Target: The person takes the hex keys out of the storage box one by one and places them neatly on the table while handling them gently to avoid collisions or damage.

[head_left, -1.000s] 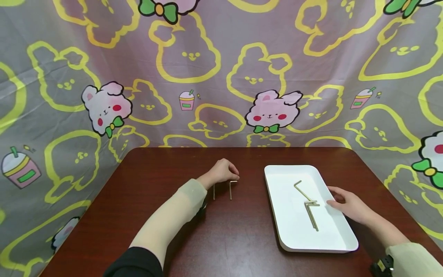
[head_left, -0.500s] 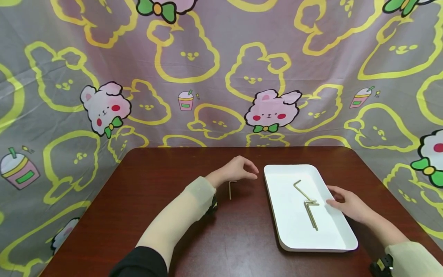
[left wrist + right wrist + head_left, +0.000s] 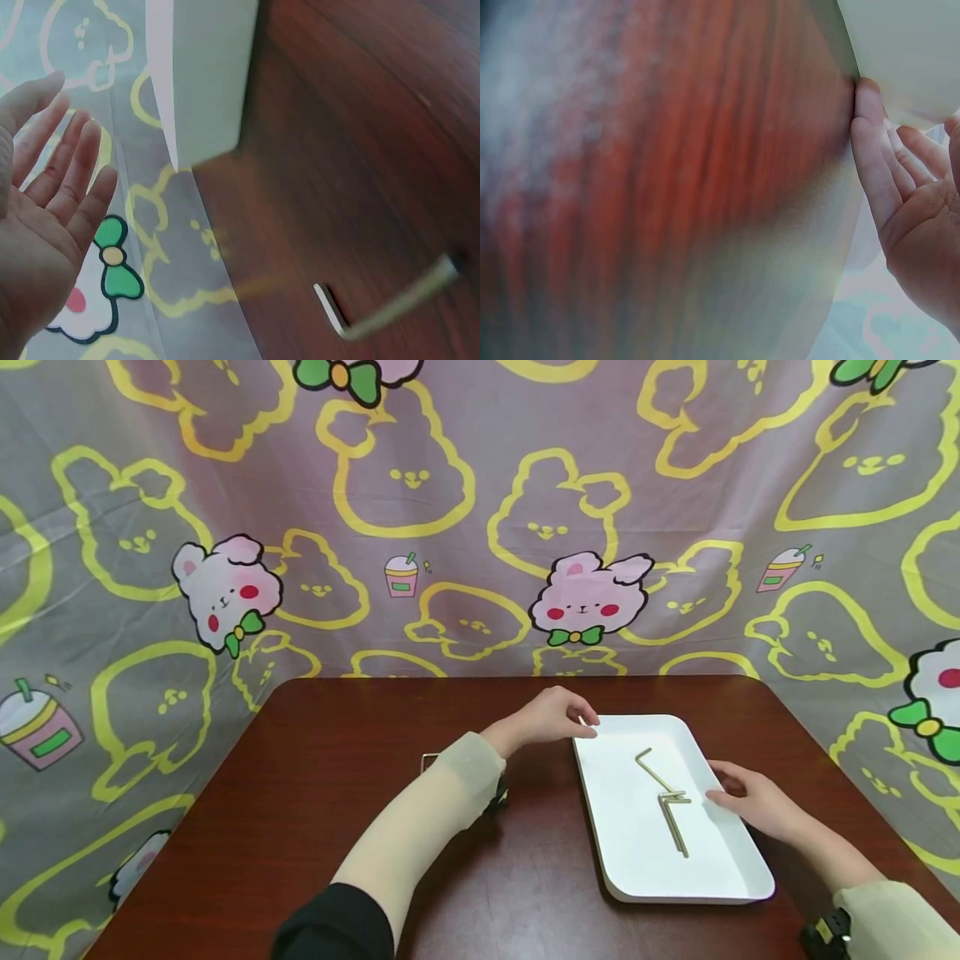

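Observation:
My left hand is over the far left corner of the white tray, its fingers loosely extended. The left wrist view shows that hand with nothing in its palm, beside the tray's wall. My right hand holds the tray's right rim, thumb over the edge and fingers along the outside. In the right wrist view, those fingers lie against the tray's side. Several brass-coloured hex keys lie in the tray. Another hex key lies on the table; my left forearm partly hides what lies there in the head view.
The dark brown wooden table carries the tray on its right half. A short bit of hex key shows beyond my left sleeve. Behind the table hangs a grey cloth with yellow cartoon outlines.
My left hand has moved right, from above the hex keys on the table to the tray's far left corner. My right hand and the tray have stayed put.

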`<state>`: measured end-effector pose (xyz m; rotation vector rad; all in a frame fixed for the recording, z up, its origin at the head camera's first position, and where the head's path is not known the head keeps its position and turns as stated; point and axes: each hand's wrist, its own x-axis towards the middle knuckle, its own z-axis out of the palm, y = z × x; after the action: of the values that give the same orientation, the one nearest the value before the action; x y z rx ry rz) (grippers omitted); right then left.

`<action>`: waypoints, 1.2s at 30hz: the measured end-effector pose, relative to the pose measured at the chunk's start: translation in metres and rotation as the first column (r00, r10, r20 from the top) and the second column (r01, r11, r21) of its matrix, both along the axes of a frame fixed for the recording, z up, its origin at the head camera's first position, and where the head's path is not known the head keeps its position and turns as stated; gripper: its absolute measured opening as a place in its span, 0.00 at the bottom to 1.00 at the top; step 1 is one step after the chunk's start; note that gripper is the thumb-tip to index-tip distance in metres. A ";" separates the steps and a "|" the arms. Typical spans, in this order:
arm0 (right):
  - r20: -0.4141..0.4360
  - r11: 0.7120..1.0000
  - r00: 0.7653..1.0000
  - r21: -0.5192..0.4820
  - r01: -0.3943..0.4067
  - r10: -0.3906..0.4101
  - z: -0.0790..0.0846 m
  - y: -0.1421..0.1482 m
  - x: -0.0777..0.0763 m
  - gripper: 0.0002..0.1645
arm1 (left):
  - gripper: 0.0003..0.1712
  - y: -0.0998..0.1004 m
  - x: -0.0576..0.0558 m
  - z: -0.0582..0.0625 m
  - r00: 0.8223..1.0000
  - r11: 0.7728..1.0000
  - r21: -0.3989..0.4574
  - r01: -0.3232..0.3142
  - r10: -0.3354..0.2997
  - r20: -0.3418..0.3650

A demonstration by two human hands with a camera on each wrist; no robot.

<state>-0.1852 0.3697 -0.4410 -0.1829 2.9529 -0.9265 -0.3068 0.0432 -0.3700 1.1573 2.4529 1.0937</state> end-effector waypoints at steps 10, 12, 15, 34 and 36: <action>0.002 1.000 1.000 0.004 0.007 -0.007 0.001 -0.001 0.001 0.36 | 0.13 0.049 0.000 -0.004 0.998 0.996 -0.062 0.062 -0.062 -0.002; 0.010 1.000 1.000 0.000 0.009 -0.009 0.001 -0.001 0.001 0.37 | 0.13 0.060 0.002 -0.007 0.998 0.995 -0.072 0.068 -0.068 0.010; 0.011 1.000 1.000 -0.002 0.011 -0.011 0.001 -0.001 0.001 0.36 | 0.15 0.075 0.006 -0.011 0.996 0.993 -0.083 0.082 -0.080 0.033; 0.002 1.000 1.000 -0.016 0.007 -0.007 0.004 -0.003 0.001 0.35 | 0.17 0.093 0.006 -0.040 0.984 0.965 -0.196 0.176 -0.169 0.051; 0.007 1.000 1.000 -0.015 0.011 -0.010 0.004 -0.003 0.001 0.35 | 0.17 0.094 0.006 -0.042 0.985 0.965 -0.202 0.170 -0.162 0.057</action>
<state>-0.1846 0.3664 -0.4373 -0.1647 2.9443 -0.9491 -0.3006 0.1372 -0.4120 1.2353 2.3236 0.7871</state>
